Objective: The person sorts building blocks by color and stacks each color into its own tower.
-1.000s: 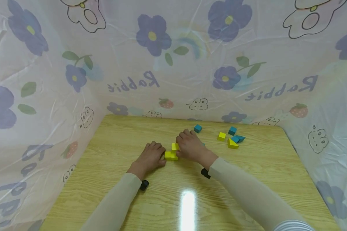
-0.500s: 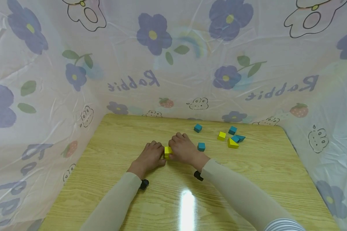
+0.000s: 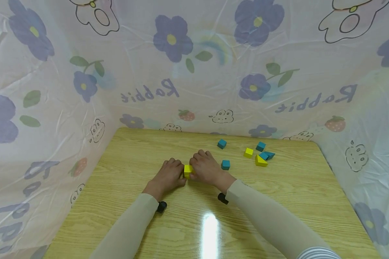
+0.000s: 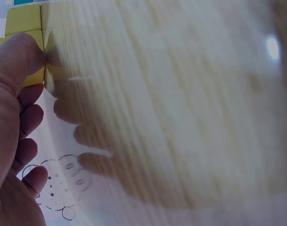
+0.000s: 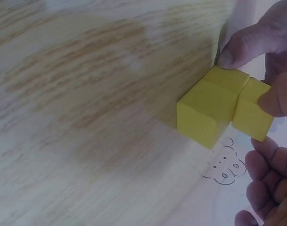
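- Wood-grained surface (image 3: 142, 144) with a bright light reflection (image 3: 210, 235)
- Creased pale sheeting (image 3: 210, 84) behind and on both sides
- Printed purple flowers (image 3: 173, 39), strawberries (image 3: 186, 115), mirrored "Rabbit" lettering (image 3: 169, 88)

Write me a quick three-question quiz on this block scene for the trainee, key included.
1. Multiple choice: what does the left hand hold?
A) a blue cube
B) a yellow block
C) a yellow wedge

2. True or false: the right hand holds nothing.

3. Fill in: the loose cube nearest the right hand is ____ in colour.

Key:
1. B
2. False; its grip is on another yellow block
3. blue
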The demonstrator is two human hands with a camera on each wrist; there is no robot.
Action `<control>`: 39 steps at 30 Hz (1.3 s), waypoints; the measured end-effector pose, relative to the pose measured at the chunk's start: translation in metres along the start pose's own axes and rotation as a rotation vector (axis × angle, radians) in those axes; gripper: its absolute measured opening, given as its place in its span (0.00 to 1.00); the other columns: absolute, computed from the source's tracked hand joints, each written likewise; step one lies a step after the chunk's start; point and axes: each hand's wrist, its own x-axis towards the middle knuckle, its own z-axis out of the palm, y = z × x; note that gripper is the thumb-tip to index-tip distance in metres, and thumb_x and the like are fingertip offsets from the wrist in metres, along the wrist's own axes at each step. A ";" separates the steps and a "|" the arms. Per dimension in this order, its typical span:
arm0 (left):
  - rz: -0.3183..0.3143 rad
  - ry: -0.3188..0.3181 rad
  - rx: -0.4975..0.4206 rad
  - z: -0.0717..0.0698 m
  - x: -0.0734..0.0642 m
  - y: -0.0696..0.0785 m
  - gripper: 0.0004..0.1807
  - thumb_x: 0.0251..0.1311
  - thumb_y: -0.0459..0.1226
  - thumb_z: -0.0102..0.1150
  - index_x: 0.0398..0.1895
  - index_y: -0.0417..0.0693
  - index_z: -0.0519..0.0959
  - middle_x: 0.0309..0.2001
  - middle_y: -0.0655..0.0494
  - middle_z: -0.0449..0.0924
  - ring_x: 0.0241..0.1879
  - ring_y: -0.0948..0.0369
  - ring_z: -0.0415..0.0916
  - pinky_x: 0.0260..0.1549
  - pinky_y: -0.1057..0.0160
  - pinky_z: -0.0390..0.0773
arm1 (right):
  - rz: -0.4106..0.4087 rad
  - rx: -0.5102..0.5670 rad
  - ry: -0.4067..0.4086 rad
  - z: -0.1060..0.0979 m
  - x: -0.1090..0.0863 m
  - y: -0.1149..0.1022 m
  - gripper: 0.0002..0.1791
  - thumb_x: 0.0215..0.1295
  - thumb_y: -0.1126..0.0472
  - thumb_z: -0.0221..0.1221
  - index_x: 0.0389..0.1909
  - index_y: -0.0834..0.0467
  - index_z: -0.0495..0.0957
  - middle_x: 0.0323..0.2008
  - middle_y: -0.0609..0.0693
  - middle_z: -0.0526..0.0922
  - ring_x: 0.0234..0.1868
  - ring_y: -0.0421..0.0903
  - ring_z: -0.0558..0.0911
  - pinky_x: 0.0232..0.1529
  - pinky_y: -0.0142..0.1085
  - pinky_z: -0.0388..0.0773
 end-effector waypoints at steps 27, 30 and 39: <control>0.012 -0.014 0.025 -0.003 0.001 0.002 0.12 0.59 0.49 0.60 0.27 0.55 0.71 0.34 0.64 0.68 0.41 0.60 0.60 0.44 0.59 0.59 | 0.020 0.040 -0.007 0.002 -0.001 0.001 0.22 0.61 0.40 0.61 0.40 0.55 0.77 0.37 0.47 0.76 0.43 0.49 0.70 0.48 0.44 0.69; 0.006 -0.019 0.025 -0.003 0.000 0.002 0.13 0.60 0.50 0.60 0.27 0.55 0.71 0.35 0.64 0.68 0.41 0.60 0.60 0.44 0.58 0.59 | 0.017 0.041 -0.005 0.003 -0.001 0.001 0.22 0.61 0.39 0.61 0.40 0.54 0.77 0.37 0.47 0.76 0.43 0.48 0.69 0.47 0.43 0.69; -0.014 -0.022 0.023 0.000 0.000 0.002 0.13 0.59 0.52 0.61 0.38 0.55 0.76 0.42 0.64 0.74 0.44 0.60 0.63 0.49 0.57 0.63 | 0.116 0.201 0.060 -0.012 -0.011 0.023 0.26 0.60 0.39 0.55 0.48 0.55 0.79 0.44 0.47 0.78 0.48 0.48 0.70 0.52 0.46 0.67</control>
